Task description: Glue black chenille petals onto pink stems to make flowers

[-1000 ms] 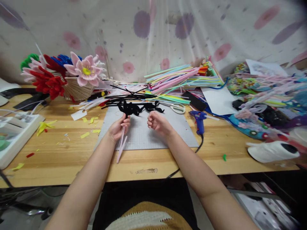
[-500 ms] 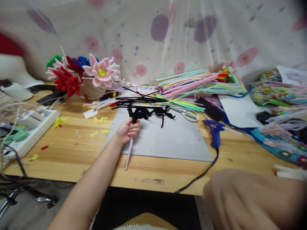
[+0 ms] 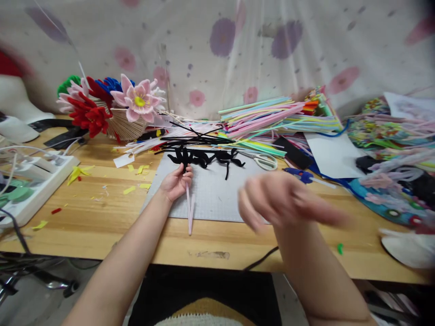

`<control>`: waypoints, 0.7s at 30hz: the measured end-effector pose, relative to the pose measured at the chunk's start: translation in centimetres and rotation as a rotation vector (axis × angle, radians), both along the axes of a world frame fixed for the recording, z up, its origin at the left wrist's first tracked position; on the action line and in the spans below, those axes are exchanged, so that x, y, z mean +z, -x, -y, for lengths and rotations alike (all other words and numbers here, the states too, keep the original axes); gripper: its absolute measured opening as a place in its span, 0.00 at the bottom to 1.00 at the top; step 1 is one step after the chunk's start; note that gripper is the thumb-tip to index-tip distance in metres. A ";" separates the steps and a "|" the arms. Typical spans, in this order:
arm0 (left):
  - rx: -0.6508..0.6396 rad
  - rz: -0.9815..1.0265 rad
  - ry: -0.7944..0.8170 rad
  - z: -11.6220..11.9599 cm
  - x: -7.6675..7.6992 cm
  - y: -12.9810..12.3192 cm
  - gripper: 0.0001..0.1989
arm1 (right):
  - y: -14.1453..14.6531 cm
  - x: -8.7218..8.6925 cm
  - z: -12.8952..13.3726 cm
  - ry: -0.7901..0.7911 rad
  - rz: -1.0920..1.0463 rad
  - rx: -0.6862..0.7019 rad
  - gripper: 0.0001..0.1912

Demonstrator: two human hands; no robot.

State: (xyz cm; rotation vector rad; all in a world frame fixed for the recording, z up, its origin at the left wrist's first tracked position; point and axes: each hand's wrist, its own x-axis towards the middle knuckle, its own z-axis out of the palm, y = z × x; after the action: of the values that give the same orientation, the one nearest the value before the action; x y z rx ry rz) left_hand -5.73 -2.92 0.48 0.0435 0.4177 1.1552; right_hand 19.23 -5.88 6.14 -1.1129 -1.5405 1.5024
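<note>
My left hand [image 3: 177, 182] is closed round the stem of a black fuzzy flower [image 3: 181, 156], whose petals spread above the fingers. Pale pink stems [image 3: 190, 213] hang down below that hand. More black curled pieces [image 3: 226, 158] lie on the grey cutting mat [image 3: 217, 199], just right of the flower. My right hand [image 3: 277, 199] is raised over the mat's right edge, blurred by motion, and whether its fingers hold anything is not clear. Behind it, the blue glue gun [image 3: 299, 174] is partly hidden.
Black pipe cleaners [image 3: 193, 140] and pastel bundles [image 3: 265, 117] lie along the back, near scissors [image 3: 265, 161]. Finished flowers [image 3: 137, 99] stand back left. A white power strip [image 3: 41, 190] is at the left, yellow scraps [image 3: 129, 190] beside the mat, and a blue tray [image 3: 377, 206] at the right.
My right hand has come up and inward from the lower right corner, now covering part of the glue gun. My left hand has turned the black flower, and its petals and two stem lengths show more.
</note>
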 end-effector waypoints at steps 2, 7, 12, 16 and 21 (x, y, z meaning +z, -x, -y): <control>0.008 0.000 -0.003 -0.1 0.0 -0.1 0.10 | 0.6 -0.1 -2.7 -0.121 0.047 0.033 0.15; 0.047 -0.018 0.013 -0.1 0.0 -0.2 0.11 | 2.0 -4.5 -8.4 -0.236 0.453 -0.247 0.08; 0.078 -0.029 -0.024 0.0 0.2 -0.1 0.11 | 5.2 -7.3 -10.3 -0.285 0.378 -0.269 0.16; 0.102 -0.057 -0.033 0.2 0.2 0.2 0.14 | 8.1 -7.4 -10.4 -0.263 0.242 -0.100 0.11; 0.103 -0.108 -0.030 0.3 0.2 0.3 0.16 | 6.1 -6.5 -10.5 -0.304 0.315 -0.017 0.18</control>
State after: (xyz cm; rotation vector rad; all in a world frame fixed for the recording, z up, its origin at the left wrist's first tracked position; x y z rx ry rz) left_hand -6.02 -3.27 0.72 0.1118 0.5031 1.2640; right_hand 13.16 4.63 -0.40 -1.2153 -1.8913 1.0692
